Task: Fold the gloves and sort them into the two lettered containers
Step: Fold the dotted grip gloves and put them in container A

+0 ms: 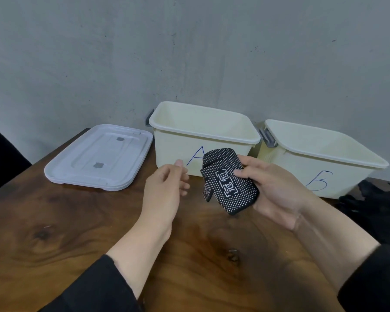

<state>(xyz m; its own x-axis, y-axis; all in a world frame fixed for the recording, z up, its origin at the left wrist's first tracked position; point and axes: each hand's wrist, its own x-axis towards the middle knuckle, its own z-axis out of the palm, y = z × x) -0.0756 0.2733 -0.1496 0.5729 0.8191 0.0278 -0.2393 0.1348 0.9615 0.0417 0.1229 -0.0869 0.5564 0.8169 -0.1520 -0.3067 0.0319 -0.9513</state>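
Note:
A folded black glove with white dots and a white printed label is held above the table in front of container A. My right hand grips it, thumb on top and fingers underneath. My left hand hovers just left of the glove, fingers loosely curled and holding nothing. Cream container A stands at the back centre with its inside looking bare. Cream container B stands to its right. A pile of black gloves lies at the right edge, beside container B.
Two stacked white lids lie flat at the back left of the wooden table. A grey wall rises directly behind the containers. Grey latches stick out between the two containers. A dark object sits at the far left edge.

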